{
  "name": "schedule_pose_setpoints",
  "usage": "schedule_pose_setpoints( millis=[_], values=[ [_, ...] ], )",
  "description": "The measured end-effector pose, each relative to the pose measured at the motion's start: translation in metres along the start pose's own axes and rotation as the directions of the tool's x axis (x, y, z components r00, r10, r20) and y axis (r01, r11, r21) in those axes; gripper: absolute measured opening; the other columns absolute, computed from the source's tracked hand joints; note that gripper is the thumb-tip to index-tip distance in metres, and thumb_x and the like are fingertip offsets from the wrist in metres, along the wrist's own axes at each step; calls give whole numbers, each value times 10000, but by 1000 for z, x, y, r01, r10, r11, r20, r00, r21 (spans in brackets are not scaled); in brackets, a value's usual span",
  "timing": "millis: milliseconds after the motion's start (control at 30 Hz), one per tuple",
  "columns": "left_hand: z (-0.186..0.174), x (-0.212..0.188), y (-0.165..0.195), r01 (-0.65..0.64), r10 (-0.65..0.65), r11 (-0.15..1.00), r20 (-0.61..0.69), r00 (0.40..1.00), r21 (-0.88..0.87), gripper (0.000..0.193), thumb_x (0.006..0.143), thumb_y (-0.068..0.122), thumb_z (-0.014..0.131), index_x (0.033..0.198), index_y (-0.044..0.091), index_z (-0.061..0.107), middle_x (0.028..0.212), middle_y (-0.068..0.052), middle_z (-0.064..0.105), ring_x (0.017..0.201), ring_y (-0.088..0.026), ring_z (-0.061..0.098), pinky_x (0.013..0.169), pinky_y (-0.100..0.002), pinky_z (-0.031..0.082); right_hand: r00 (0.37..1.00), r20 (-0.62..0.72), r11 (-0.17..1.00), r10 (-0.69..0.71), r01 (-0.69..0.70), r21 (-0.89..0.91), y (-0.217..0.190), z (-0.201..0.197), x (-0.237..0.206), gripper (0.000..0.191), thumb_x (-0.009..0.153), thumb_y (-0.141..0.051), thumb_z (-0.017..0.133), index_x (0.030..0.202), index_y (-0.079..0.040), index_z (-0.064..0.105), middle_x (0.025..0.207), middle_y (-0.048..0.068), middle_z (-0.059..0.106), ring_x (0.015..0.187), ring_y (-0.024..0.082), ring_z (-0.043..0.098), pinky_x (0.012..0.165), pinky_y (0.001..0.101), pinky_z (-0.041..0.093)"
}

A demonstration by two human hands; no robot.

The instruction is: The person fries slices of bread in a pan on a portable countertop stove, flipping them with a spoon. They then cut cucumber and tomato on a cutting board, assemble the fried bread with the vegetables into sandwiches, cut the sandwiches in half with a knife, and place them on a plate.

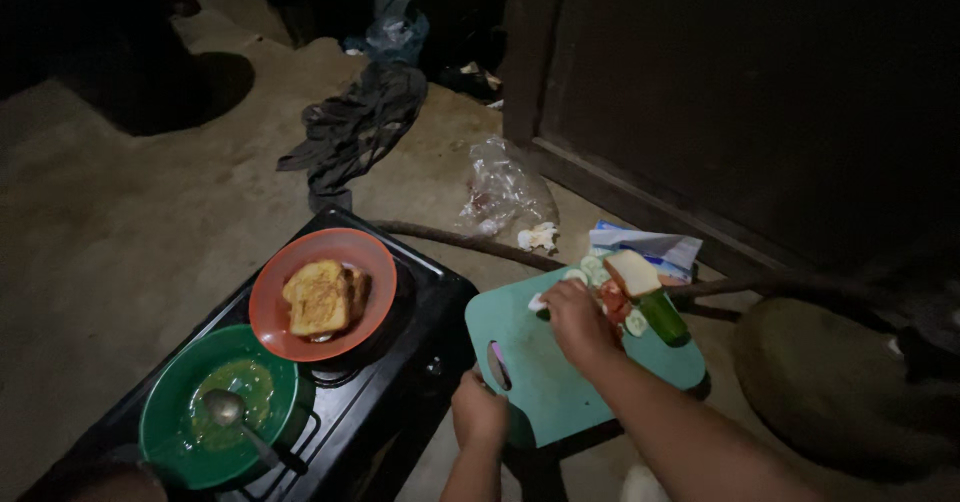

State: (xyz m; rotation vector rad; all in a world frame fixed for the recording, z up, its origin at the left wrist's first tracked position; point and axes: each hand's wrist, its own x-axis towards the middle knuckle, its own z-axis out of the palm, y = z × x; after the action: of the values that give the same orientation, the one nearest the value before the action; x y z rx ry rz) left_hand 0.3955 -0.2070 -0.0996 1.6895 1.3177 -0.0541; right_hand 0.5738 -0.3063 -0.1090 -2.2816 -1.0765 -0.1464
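Observation:
My left hand (478,414) grips the near edge of a teal cutting board (545,377) by its handle hole. My right hand (578,320) rests on the board's far part, fingers closed around something small and pale; what it is cannot be told. Just beyond the fingers lie tomato slices (612,300), cucumber slices (592,267), a piece of cucumber (663,317) and a slice of bread (632,273).
A black stove (420,362) on the left carries an orange plate (375,262) with toasted bread (318,297) and a green bowl (165,432) with a spoon (228,412). Dark cloth (355,127), a clear plastic bag (500,187) and a hose (450,237) lie on the floor. A dark door (750,92) stands behind.

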Motion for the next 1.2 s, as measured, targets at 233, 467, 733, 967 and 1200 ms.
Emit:
schedule_pose_setpoints(
  millis=[233,467,733,967,1200],
  values=[
    [1,4,-1,67,-67,998,30,997,10,387,822,0,671,1203,60,653,1166,-160,737,1105,-333,722,953,-432,559,979,201,990,-37,63,-127,22,19,-7,564,827,88,433,1342,-46,622,1448,172,558,1368,334,463,1109,413,357],
    [10,12,-8,-9,10,1000,-55,998,18,291,824,124,714,1108,70,684,1144,-172,740,1100,-367,707,937,-459,557,983,186,991,0,24,-130,18,8,-70,386,986,-51,464,1331,-75,636,1418,117,603,1374,299,514,1174,403,356],
    [14,20,-7,65,-64,998,-13,998,9,308,897,156,659,1195,77,679,1252,-167,698,1173,-361,678,986,-468,539,987,163,990,-14,37,-137,2,-17,-122,398,927,-14,515,1302,-42,646,1374,129,631,1336,305,533,1126,397,395],
    [17,22,-9,49,-48,998,-36,998,34,335,888,163,651,1216,97,680,1276,-158,696,1210,-364,659,1000,-467,536,986,135,990,97,-81,-119,-13,-14,-143,367,969,-86,498,1304,-17,633,1340,150,624,1256,310,530,1066,382,399],
    [11,13,-3,25,-21,997,-42,999,80,412,818,168,750,1210,81,661,1265,-166,704,1195,-357,676,1002,-458,545,975,176,986,138,-152,70,-16,5,-151,344,907,-33,555,1210,-48,718,1238,129,686,1199,288,591,1025,373,472]
  ],
)
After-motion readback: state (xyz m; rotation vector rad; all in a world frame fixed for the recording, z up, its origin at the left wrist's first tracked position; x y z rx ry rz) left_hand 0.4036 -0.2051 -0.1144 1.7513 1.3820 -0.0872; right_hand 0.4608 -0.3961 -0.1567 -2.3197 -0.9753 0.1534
